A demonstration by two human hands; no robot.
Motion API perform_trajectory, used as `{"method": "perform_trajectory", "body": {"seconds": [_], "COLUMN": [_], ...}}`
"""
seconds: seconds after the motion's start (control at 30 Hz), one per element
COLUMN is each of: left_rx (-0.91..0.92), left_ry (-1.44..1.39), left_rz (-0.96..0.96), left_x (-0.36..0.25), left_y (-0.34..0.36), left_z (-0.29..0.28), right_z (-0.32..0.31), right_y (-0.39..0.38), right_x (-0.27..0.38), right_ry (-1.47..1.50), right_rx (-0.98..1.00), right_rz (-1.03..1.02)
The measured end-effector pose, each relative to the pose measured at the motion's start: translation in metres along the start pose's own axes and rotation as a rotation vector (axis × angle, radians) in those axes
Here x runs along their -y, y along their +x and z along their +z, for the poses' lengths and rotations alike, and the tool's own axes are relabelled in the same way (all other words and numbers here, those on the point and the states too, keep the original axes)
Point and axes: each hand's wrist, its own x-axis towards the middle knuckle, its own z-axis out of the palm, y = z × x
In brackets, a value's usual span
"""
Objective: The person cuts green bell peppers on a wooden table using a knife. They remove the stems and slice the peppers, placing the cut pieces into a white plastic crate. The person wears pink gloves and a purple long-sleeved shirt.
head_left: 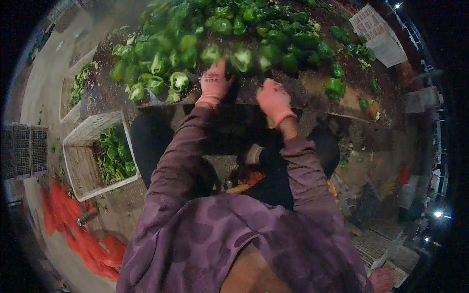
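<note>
Worktop (312, 100): dark brown surface, stained, with paler worn patches toward the right end. A dense heap of green peppers (222, 25) covers the far and middle parts. Close to the near edge, left of centre, lie opened peppers (179, 82), pale interiors exposed. Single peppers (335, 88) lie apart on the right-hand part, a small one near the near edge. Pale scraps (364, 64) are scattered toward the right end; fine specks mark the left end.

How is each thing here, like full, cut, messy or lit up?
Left hand: pink-gloved
Right hand: pink-gloved, fingers curled
Green peppers: heaped, some cut open
Nearer white crate: open-topped, partly filled
Tabletop: littered
Red material: crumpled
Lamp: lit
</note>
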Motion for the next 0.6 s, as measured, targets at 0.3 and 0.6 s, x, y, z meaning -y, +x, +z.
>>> {"method": "perform_trajectory", "body": {"seconds": [0.3,0.6], "left_rx": [-0.235,0.117], "left_ry": [0.002,0.227], "left_rz": [-0.040,0.417], "left_x": [0.008,-0.037], "left_y": [0.036,0.033], "left_z": [-0.033,0.069], "right_z": [0.022,-0.067], "right_y": [0.075,0.012], "right_x": [0.017,-0.070], "right_ry": [0.194,0.596], "right_rx": [0.035,-0.285], "right_rz": [-0.005,0.153]}}
